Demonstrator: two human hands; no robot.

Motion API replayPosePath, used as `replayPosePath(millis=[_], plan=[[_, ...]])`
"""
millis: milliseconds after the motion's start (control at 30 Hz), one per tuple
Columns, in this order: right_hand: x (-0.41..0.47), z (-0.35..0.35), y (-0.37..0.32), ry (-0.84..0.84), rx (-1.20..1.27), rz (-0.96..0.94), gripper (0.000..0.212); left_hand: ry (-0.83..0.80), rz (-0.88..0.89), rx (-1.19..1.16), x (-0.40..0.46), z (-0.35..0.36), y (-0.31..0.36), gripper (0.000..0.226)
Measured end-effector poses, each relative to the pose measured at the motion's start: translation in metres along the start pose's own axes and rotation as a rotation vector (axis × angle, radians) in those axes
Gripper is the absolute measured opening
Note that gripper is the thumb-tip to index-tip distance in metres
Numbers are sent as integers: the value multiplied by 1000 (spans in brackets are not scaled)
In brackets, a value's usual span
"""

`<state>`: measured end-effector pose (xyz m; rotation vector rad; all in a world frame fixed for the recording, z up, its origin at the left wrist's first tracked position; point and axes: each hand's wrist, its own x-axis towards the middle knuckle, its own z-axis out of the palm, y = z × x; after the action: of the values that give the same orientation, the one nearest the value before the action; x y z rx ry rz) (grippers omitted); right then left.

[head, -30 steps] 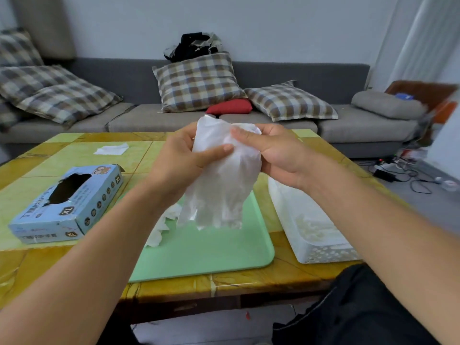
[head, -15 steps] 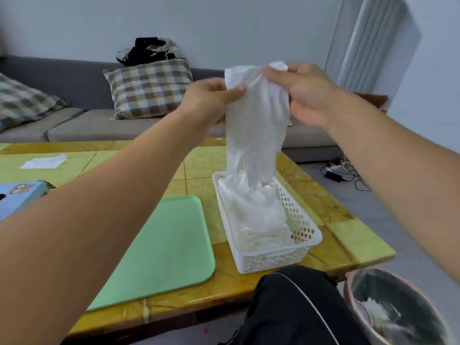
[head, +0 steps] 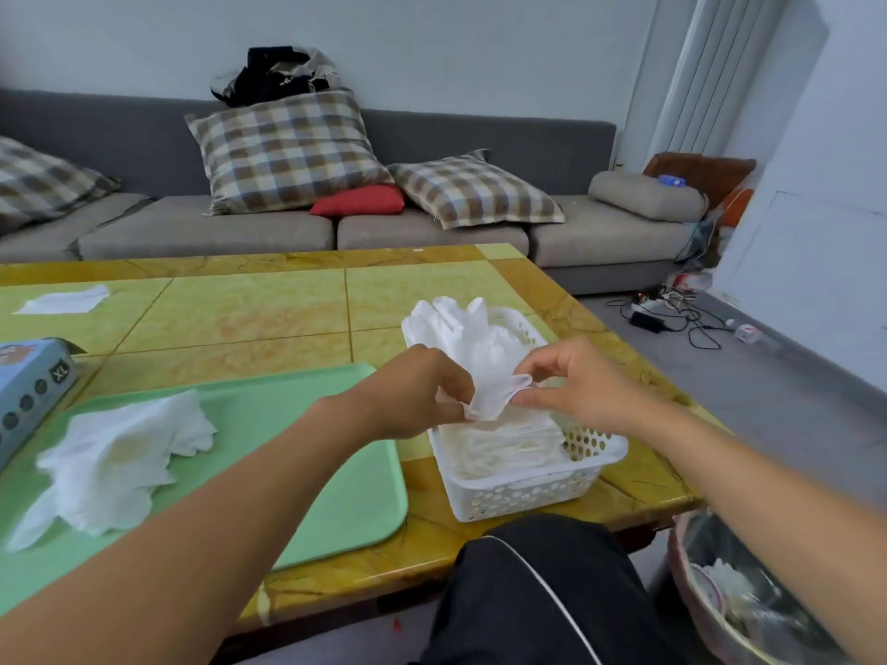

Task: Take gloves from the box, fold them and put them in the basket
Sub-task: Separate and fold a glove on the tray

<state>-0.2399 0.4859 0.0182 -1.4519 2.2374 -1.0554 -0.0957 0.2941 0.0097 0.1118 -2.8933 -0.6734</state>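
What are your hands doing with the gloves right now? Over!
Left hand and right hand both pinch one glove over the white basket. More gloves wait on green tray. Nothing in the way.

The blue box [head: 29, 391] at the left edge of the desk [head: 269, 309] is showing the only readable lettering: "XL" in white on a dark round patch on its side face. A row of smaller dark round marks is running along that same face below the "XL", too small to read. A printed picture is sitting on the box's top corner, with no legible words.
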Motion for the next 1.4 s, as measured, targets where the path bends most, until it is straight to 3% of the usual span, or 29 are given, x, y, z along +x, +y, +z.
replayPosePath(millis=[100, 167, 233, 300, 333, 400, 433, 500, 567, 667, 700, 767, 867, 933, 1000, 1067, 1167, 1233, 1300, 1400], plan=[[-10, -2, -11, -71, -212, -46, 6, -50, 55, 31, -2, -1, 2, 15], [-12, -6, -18, -232, -369, -49, 5, -135, 96, 57, -1, -5, 5, 24], [-6, -12, -24, -380, -416, 2, 20, -234, 71, 62, 0, -11, 8, 33], [9, -18, -25, -291, -363, 30, 42, -246, 3, -1, 4, -17, 12, 33], [18, -18, -27, -193, -353, 18, 42, -189, -21, -34, 8, -19, 12, 36], [34, -12, -32, -70, -382, -21, 21, -4, -39, -26, 16, -21, 10, 48], [40, -6, -35, -87, -428, -20, 19, 49, -63, 15, 20, -20, 9, 43], [55, 9, -36, -223, -516, 40, 46, 34, -132, 75, 26, -18, 7, 31], [65, 14, -40, -370, -522, 118, 58, -76, -159, 70, 26, -16, 10, 30], [68, 12, -46, -561, -596, 221, 96, -188, -112, 216, 26, -9, 8, 10], [66, 13, -46, -588, -651, 245, 107, -200, -94, 281, 25, -7, 7, 13], [65, 18, -49, -623, -719, 298, 116, -209, -67, 282, 21, -5, 2, 41], [75, 18, -73, -645, -854, 360, 110, -70, -30, 74, 1, -24, -9, 68], [83, 14, -110, -602, -1004, 306, 84, 97, -56, 30, -24, -53, -30, 57], [87, 19, -152, -458, -1053, 123, 59, 181, -142, 77, -54, -86, -56, 30], [98, 56, -190, -357, -923, -119, 39, 198, -290, 137, -94, -111, -85, 10], [116, 147, -229, -476, -562, -304, 23, 261, -543, 195, -154, -120, -126, 14], [137, 204, -237, -527, -494, -332, 22, 221, -710, 223, -192, -114, -150, 33], [153, 236, -224, -480, -497, -291, 25, 47, -811, 219, -211, -105, -163, 58], [165, 270, -199, -460, -406, -108, 35, -39, -820, 98, -230, -103, -176, 68]])
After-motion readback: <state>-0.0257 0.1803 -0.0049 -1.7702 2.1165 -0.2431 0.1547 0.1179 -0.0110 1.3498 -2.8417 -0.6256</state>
